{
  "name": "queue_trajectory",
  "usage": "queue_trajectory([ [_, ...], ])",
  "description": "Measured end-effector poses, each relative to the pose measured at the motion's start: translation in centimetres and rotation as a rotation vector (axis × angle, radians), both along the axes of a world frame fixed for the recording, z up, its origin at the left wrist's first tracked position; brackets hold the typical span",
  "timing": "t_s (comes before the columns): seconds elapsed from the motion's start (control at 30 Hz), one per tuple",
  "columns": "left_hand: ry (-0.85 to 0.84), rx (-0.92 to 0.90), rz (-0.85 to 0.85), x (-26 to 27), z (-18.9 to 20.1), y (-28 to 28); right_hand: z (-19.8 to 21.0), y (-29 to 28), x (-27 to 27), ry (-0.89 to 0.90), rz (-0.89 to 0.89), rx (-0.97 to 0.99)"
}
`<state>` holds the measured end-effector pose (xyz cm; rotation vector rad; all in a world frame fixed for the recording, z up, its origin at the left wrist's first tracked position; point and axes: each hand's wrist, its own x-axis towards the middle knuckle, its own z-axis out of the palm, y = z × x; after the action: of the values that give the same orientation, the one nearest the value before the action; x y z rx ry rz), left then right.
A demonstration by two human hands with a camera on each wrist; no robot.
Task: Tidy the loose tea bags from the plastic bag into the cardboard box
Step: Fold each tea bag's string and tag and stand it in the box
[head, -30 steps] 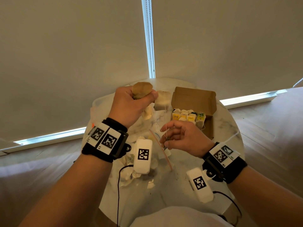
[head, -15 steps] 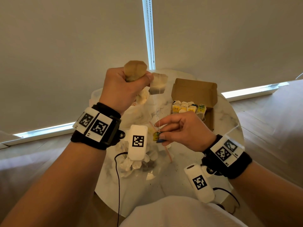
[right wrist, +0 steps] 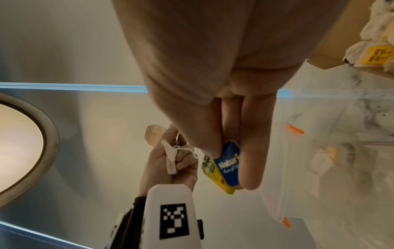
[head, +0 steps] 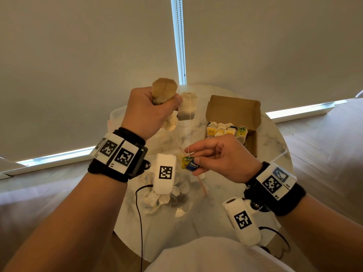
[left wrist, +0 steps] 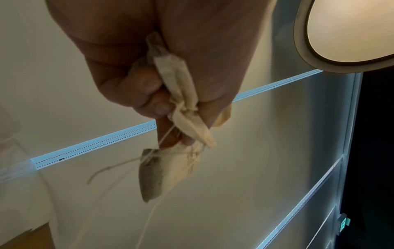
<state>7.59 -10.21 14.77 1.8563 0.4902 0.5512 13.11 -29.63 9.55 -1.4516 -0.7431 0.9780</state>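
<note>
Above the half-hidden plastic bag (head: 170, 195), left hand (head: 149, 112) clenching tea bags (head: 164, 91), right hand (head: 222, 158) pinching their tags (head: 190, 162).

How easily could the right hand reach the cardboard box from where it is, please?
Probably easily: the right hand hovers beside the open cardboard box, with nothing between them. But it pinches paper tags whose strings run to tea bags gripped in the left hand.

round white marble table (head: 225, 218): smooth, glossy | brown cardboard box (head: 233, 108): matt | clear plastic bag (right wrist: 319, 160): shiny, thin | beige paper tea bags (head: 187, 107): matt, crumpled | blue paper tag (right wrist: 227, 166): glossy print
</note>
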Motion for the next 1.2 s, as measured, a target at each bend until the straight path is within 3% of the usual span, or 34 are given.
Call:
queue_trajectory([
  [0.9,-0.045,0.025,-0.001,-0.1,0.8,0.0,-0.9,-0.2,0.4,-0.078,0.053,0.01],
  [1.03,-0.058,0.054,-0.019,-0.4,1.3,-0.1,-1.1,-0.1,0.7,-0.249,0.055,0.028],
  [1.2,-0.084,0.12,-0.036,-0.9,1.6,0.1,-0.9,-0.2,1.6,-0.623,-0.047,0.078],
])
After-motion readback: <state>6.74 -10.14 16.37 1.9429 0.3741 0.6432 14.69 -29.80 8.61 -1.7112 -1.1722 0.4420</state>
